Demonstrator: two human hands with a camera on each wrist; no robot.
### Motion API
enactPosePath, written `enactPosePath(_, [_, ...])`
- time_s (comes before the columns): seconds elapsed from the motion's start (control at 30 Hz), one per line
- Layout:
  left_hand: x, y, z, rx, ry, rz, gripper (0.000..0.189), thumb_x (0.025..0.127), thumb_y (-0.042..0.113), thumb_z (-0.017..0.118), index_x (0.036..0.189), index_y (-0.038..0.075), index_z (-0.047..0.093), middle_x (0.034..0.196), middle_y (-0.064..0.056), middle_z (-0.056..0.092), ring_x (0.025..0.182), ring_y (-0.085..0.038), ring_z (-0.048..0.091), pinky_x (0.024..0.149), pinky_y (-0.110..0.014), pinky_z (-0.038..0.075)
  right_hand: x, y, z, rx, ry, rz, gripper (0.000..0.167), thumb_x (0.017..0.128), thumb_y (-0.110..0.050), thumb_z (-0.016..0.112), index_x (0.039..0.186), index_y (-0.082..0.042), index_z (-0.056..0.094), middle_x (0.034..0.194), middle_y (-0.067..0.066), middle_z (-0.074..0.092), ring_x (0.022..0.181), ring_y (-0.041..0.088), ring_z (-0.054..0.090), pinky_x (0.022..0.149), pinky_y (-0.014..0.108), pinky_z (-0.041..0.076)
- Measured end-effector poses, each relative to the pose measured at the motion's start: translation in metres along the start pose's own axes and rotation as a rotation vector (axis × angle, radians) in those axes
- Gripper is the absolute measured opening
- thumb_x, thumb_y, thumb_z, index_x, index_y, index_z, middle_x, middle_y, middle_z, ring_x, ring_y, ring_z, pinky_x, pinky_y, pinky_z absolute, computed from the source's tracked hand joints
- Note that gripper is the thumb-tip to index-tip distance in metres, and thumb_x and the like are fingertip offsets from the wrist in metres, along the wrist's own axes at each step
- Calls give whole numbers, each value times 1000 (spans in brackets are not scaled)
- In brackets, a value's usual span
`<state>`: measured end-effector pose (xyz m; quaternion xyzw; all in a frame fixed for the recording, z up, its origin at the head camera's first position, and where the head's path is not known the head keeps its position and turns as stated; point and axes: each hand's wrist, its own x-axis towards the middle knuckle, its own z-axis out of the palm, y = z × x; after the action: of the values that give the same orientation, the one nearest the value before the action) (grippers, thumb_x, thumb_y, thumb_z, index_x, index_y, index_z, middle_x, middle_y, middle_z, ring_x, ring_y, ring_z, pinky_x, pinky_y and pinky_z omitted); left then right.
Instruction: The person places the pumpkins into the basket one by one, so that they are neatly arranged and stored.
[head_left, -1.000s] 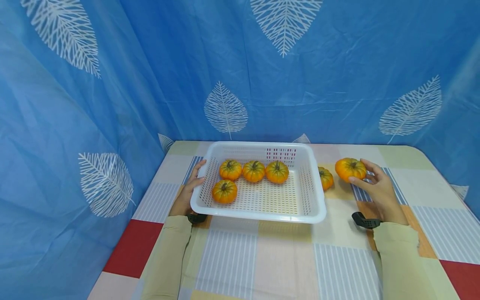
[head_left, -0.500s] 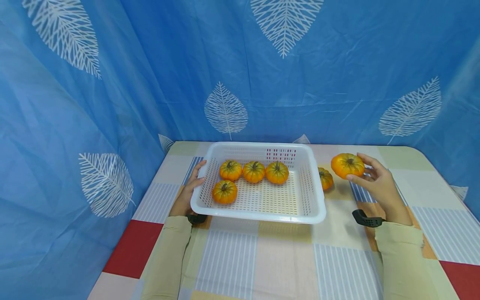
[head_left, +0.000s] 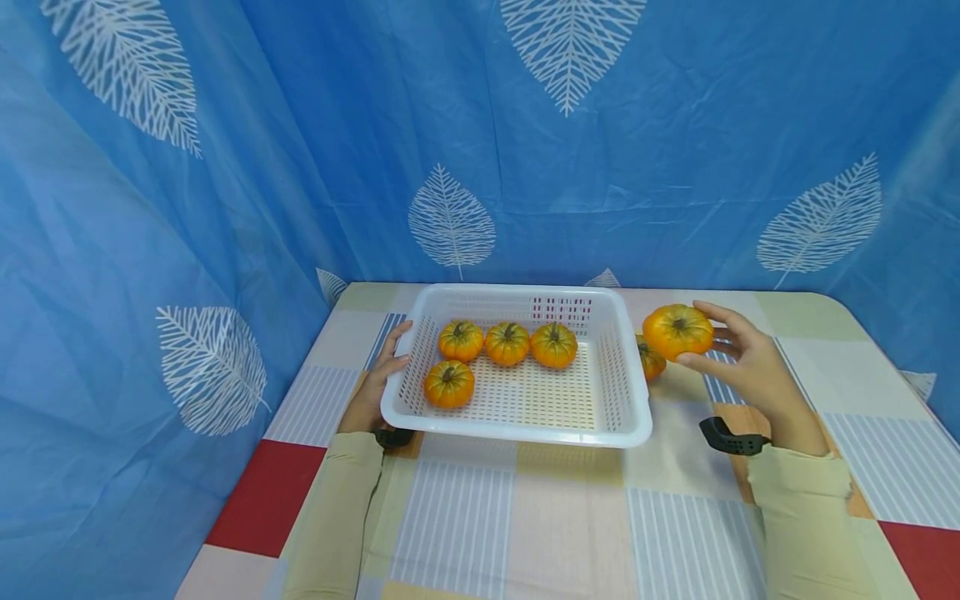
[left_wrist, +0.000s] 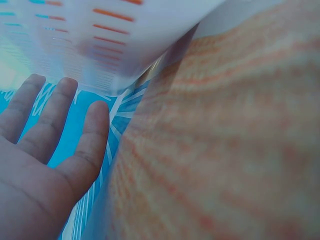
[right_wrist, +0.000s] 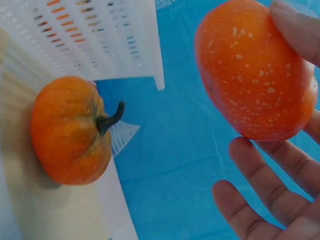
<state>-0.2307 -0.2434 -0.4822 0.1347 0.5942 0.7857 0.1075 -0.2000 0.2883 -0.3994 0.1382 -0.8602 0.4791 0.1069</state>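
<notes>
My right hand (head_left: 750, 367) pinches an orange pumpkin (head_left: 678, 330) between thumb and fingers, raised above the table right of the white basket (head_left: 517, 435). The right wrist view shows this pumpkin's speckled underside (right_wrist: 255, 75), with two fingers spread below it. Another pumpkin (right_wrist: 72, 131) sits on the table against the basket's right side, partly hidden by the held one in the head view. At the basket's left rim rests my left hand (head_left: 375, 379), thumb and a fingertip touching the edge. Its other fingers (left_wrist: 52, 117) stretch out straight beside the slotted wall in the left wrist view.
Inside the basket, three pumpkins (head_left: 507, 343) form a row at the back, and another pumpkin (head_left: 449, 383) lies at the front left. A patchwork cloth (head_left: 570, 533) covers the table. Blue leaf-print curtains (head_left: 480, 125) hang behind and to the left.
My right hand has lifted the pumpkin a little and carried it left, toward the basket, so it now overlaps the pumpkin on the table. The left hand and basket have not moved.
</notes>
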Motion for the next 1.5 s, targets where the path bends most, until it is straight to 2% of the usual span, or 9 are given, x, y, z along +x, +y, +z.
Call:
enactPosePath(0.07, [0, 0, 0, -2, 1, 0, 63, 102, 17, 43, 160, 38, 29, 179, -14, 2, 153, -45, 16, 123, -73, 15, 0, -5, 1, -11, -19, -21, 78, 92, 4, 81, 161, 0, 45, 158, 34, 43, 119, -8, 47, 94, 4, 40])
enactPosePath(0.37, [0, 0, 1, -1, 10, -6, 63, 102, 15, 41, 160, 37, 29, 179, -14, 1, 153, -45, 16, 123, -74, 14, 0, -20, 9, -42, -83, -83, 78, 89, 4, 84, 158, 4, 47, 156, 33, 47, 123, -12, 41, 94, 2, 37])
enactPosePath(0.63, [0, 2, 2, 31, 14, -19, 64, 106, 20, 40, 166, 30, 21, 180, -13, 5, 155, -44, 18, 124, -71, 17, -2, -30, 16, -38, -142, -157, 80, 81, 7, 88, 153, 5, 52, 147, 25, 55, 119, -9, 49, 97, 4, 38])
enactPosePath(1.0, [-1, 3, 2, 44, 27, -26, 66, 104, 18, 39, 166, 31, 22, 180, -13, 5, 153, -43, 20, 124, -72, 18, 9, -48, 18, -128, -274, -274, 79, 77, 2, 94, 148, 2, 59, 142, 24, 63, 113, -12, 52, 98, 7, 42])
enactPosePath(1.13, [-1, 4, 3, 44, 27, -25, 66, 103, 17, 39, 166, 32, 22, 180, -14, 5, 153, -44, 20, 124, -72, 17, 15, -54, 19, -157, -333, -294, 78, 77, -1, 95, 147, 3, 60, 141, 23, 64, 112, -4, 59, 97, 9, 45])
enactPosePath(1.23, [-1, 4, 3, 36, 23, -22, 66, 103, 17, 38, 165, 32, 22, 180, -14, 4, 153, -44, 19, 124, -73, 16, 19, -62, 21, -177, -387, -270, 75, 80, -4, 94, 147, 2, 60, 141, 22, 65, 112, 13, 65, 97, 19, 51])
enactPosePath(1.33, [-1, 4, 2, 32, 19, -20, 66, 104, 16, 38, 166, 30, 22, 180, -14, 4, 154, -44, 19, 124, -73, 16, 23, -70, 24, -185, -448, -221, 72, 84, -9, 93, 147, 1, 60, 142, 21, 65, 113, 28, 65, 98, 37, 57])
enactPosePath(1.43, [-2, 3, 2, 34, 16, -18, 65, 104, 17, 38, 165, 30, 21, 180, -14, 4, 154, -44, 18, 124, -73, 16, 28, -74, 28, -168, -504, -185, 71, 85, -12, 92, 147, 1, 61, 144, 22, 64, 116, 35, 65, 98, 52, 57])
enactPosePath(1.5, [-2, 3, 2, 36, 13, -16, 64, 104, 17, 38, 165, 31, 22, 180, -14, 4, 154, -44, 17, 123, -73, 16, 31, -76, 32, -149, -535, -183, 70, 86, -12, 92, 147, 2, 60, 145, 23, 63, 119, 37, 65, 99, 54, 56])
